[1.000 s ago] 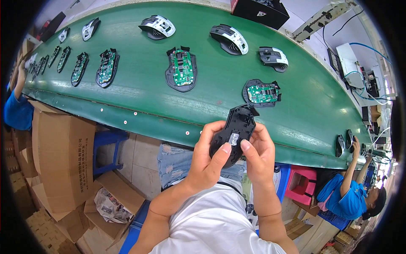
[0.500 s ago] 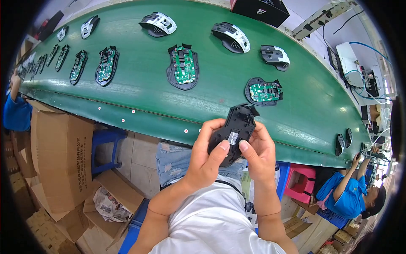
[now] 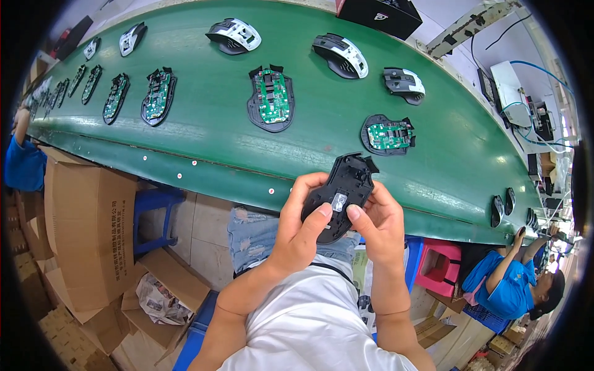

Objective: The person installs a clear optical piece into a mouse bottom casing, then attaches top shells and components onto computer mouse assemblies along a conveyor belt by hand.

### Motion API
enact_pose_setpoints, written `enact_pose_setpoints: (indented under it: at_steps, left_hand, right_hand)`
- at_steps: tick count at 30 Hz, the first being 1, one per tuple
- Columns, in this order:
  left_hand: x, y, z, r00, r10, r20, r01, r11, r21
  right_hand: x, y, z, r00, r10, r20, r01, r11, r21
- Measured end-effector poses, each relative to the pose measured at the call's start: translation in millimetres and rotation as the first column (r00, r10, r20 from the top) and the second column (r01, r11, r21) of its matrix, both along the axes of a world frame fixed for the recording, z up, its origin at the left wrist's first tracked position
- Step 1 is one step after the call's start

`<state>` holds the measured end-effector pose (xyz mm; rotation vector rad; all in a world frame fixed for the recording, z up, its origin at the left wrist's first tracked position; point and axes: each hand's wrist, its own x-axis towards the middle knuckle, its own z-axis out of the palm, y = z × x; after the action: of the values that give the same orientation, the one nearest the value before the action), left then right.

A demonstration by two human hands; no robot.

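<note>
Between both hands, at the near edge of the green belt, is a black mouse base shell with a small clear piece in its middle. My left hand grips its left side, thumb lying on the inner face beside the clear piece. My right hand closes on the right side, its thumb tip also on the inner face. The fingers beneath the shell are partly hidden. Ahead of my hands lie mouse bases with green circuit boards, one at the right and another in the middle.
White-and-black mouse top shells lie along the far side of the green belt. Several more board-fitted bases sit to the left. A co-worker in blue is at the right. Cardboard boxes stand at the lower left.
Mouse parts in the middle of the belt have shifted slightly right. My hands keep the shell in nearly the same place. The right-hand co-worker's arms have moved a little.
</note>
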<state>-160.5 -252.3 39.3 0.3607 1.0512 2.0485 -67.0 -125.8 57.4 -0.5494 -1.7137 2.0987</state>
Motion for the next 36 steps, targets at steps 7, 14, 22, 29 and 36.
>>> enact_pose_setpoints:
  at_steps: [7, 14, 22, 29, 36]
  left_hand:
    - [-3.3, 0.3, -8.5, 1.000, 0.000, 0.006, 0.000, 1.000, -0.016]
    - [-8.8, -2.6, -6.3, 0.994, -0.020, 0.105, 0.017, 1.000, 0.026]
    - [-12.4, -5.2, -1.8, 0.999, -0.002, 0.052, -0.001, 0.999, 0.051]
    - [-15.9, -8.0, 0.0, 0.999, -0.005, 0.051, 0.004, 1.000, 0.020]
    - [-22.8, -11.5, 5.6, 0.994, -0.035, 0.102, 0.034, 0.999, 0.006]
  right_hand:
    - [-4.6, -3.8, 6.7, 0.997, -0.008, 0.078, 0.016, 0.995, -0.095]
    - [-5.6, -9.7, 6.7, 0.994, -0.049, 0.102, 0.042, 0.997, 0.065]
    - [-8.3, -18.3, 5.2, 0.996, -0.082, 0.022, 0.081, 0.995, 0.052]
    - [-7.3, -13.2, 7.1, 0.999, -0.009, 0.046, 0.008, 1.000, 0.030]
    - [-3.5, 36.2, 16.1, 0.990, -0.142, 0.000, 0.123, 0.862, 0.492]
